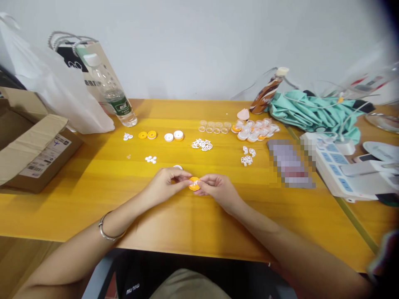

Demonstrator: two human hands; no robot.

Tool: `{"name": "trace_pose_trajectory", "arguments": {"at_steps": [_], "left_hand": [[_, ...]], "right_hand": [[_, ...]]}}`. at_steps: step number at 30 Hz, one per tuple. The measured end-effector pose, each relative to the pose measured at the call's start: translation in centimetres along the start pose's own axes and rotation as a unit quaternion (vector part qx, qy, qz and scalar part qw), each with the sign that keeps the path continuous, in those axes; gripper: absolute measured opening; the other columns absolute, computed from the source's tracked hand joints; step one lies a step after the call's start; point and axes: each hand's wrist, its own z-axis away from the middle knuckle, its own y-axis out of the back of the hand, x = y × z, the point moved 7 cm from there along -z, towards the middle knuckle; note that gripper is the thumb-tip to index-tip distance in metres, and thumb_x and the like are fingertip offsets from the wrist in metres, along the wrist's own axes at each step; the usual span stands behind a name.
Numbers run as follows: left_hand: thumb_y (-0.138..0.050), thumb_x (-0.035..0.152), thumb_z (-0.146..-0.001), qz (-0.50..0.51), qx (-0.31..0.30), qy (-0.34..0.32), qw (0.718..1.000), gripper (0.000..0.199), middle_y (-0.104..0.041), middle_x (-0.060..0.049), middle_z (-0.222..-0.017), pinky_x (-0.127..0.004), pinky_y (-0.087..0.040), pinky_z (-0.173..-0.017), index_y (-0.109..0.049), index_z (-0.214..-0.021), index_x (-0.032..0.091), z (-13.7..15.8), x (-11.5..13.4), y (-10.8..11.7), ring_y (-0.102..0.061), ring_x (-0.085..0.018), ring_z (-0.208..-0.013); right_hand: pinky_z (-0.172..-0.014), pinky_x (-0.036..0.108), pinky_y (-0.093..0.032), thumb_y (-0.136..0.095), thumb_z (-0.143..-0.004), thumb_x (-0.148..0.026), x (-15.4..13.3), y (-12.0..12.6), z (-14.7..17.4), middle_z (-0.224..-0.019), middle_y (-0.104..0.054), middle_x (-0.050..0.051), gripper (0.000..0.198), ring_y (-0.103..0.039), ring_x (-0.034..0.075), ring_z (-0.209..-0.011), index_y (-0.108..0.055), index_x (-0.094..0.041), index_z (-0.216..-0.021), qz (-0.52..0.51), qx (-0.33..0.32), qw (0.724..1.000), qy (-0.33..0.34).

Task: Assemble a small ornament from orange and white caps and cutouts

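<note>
Between my two hands is a small round orange disc (194, 187) with a white piece on its face. My left hand (170, 182) pinches its left edge with thumb and fingers. From the other side, my right hand (215, 187) grips the right edge, thumb on top. A white round part (177, 167) lies just behind my left fingers, partly hidden. Beyond my hands lies a pile of white openwork pieces (202, 144). Small white caps (151, 159) are on the left, with orange rings (147, 135) and white round cups (173, 136) farther back.
Clear cups (215, 127) stand in rows behind, beside a cluster of orange-and-white assembled pieces (255, 129). More white openwork bits (247, 157) lie to the right. A cardboard box (62, 160) and water bottle (120, 104) stand left; a phone (286, 162) and power strip (330, 170) lie right.
</note>
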Motion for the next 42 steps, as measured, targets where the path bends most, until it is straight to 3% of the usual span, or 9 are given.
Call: {"name": "trace_pose_trajectory", "arguments": {"at_steps": [4, 9, 13, 16, 19, 21, 30, 37, 42], "left_hand": [[-0.057, 0.036, -0.081, -0.188, 0.047, -0.07, 0.979, 0.034, -0.062, -0.008, -0.102, -0.037, -0.045, -0.084, -0.06, -0.109, 0.019, 0.2, 0.7, 2.3, -0.057, -0.02, -0.092], [-0.055, 0.029, -0.081, -0.305, -0.001, -0.079, 0.949, 0.04, -0.054, -0.009, -0.116, -0.042, -0.04, -0.091, -0.051, -0.12, 0.023, 0.1, -0.9, 2.2, -0.05, -0.024, -0.104], [-0.052, 0.024, -0.083, -0.208, -0.018, -0.063, 0.976, 0.025, -0.059, -0.008, -0.104, -0.038, -0.044, -0.086, -0.059, -0.107, 0.02, -0.3, -1.4, 1.8, -0.055, -0.02, -0.095], [-0.057, 0.024, -0.081, -0.006, -0.023, -0.012, 1.0, 0.027, -0.062, -0.008, -0.101, -0.035, -0.046, -0.083, -0.058, -0.106, 0.017, -0.7, -1.6, 2.2, -0.058, -0.017, -0.089], [-0.061, 0.02, -0.078, 0.183, -0.05, 0.016, 0.982, 0.034, -0.063, -0.007, -0.102, -0.031, -0.047, -0.084, -0.053, -0.11, 0.015, -0.8, -1.3, 2.1, -0.06, -0.015, -0.09], [-0.062, 0.017, -0.077, 0.237, -0.066, 0.014, 0.969, 0.034, -0.063, -0.007, -0.102, -0.029, -0.047, -0.084, -0.053, -0.11, 0.015, -0.7, -0.9, 1.9, -0.06, -0.014, -0.092], [-0.064, 0.01, -0.074, 0.256, -0.055, -0.032, 0.965, 0.032, -0.058, -0.006, -0.106, -0.028, -0.046, -0.087, -0.049, -0.102, 0.017, -0.4, 0.0, 1.2, -0.058, -0.014, -0.097], [-0.063, 0.012, -0.076, 0.218, -0.018, -0.052, 0.974, 0.028, -0.059, -0.003, -0.098, -0.024, -0.048, -0.08, -0.053, -0.102, 0.018, -0.3, 0.4, 1.8, -0.06, -0.01, -0.085], [-0.06, 0.019, -0.08, 0.322, -0.054, 0.039, 0.944, 0.027, -0.064, -0.003, -0.094, -0.022, -0.05, -0.075, -0.059, -0.107, 0.02, -0.5, -0.6, 1.2, -0.064, -0.012, -0.08]], "right_hand": [[-0.059, 0.023, -0.054, -0.076, -0.057, -0.037, 0.5, 0.5, -0.1, -0.065, -0.071, 0.002, 0.025, -0.067, 0.013, -0.057, -0.066, -0.015, -0.066, -0.039, 0.03, 0.999, -0.02], [-0.06, 0.022, -0.055, -0.078, -0.056, -0.034, 0.8, 0.8, -0.2, -0.07, -0.072, 0.003, 0.025, -0.068, 0.013, -0.059, -0.067, -0.016, -0.068, -0.065, 0.042, 0.996, -0.041], [-0.065, 0.02, -0.055, -0.076, -0.061, -0.033, 0.9, 0.5, -0.3, -0.077, -0.073, 0.004, 0.022, -0.069, 0.012, -0.066, -0.071, -0.017, -0.074, -0.082, 0.016, 0.995, -0.051], [-0.071, 0.021, -0.055, -0.076, -0.063, -0.033, 0.9, 0.4, -0.3, -0.083, -0.073, 0.004, 0.022, -0.069, 0.012, -0.072, -0.072, -0.018, -0.078, -0.108, -0.002, 0.993, -0.051], [-0.075, 0.023, -0.054, -0.076, -0.062, -0.033, 0.9, 0.4, -0.2, -0.084, -0.073, 0.004, 0.024, -0.069, 0.013, -0.074, -0.072, -0.018, -0.079, -0.129, -0.001, 0.99, -0.051], [-0.076, 0.024, -0.054, -0.077, -0.061, -0.033, 0.8, 0.3, 0.0, -0.082, -0.073, 0.004, 0.024, -0.069, 0.013, -0.073, -0.072, -0.018, -0.079, -0.139, 0.004, 0.989, -0.05], [-0.079, 0.027, -0.053, -0.077, -0.061, -0.033, 0.6, 0.1, 0.7, -0.079, -0.073, 0.004, 0.021, -0.069, 0.014, -0.073, -0.072, -0.018, -0.076, -0.164, 0.008, 0.985, -0.049], [-0.082, 0.029, -0.052, -0.077, -0.06, -0.032, 0.4, 0.1, 0.8, -0.078, -0.073, 0.003, 0.021, -0.068, 0.014, -0.075, -0.072, -0.018, -0.075, -0.191, 0.018, 0.981, -0.037], [-0.084, 0.03, -0.051, -0.076, -0.061, -0.031, 0.5, 0.3, 0.6, -0.082, -0.073, 0.003, 0.019, -0.068, 0.014, -0.077, -0.072, -0.018, -0.075, -0.195, 0.022, 0.98, -0.034]]}}
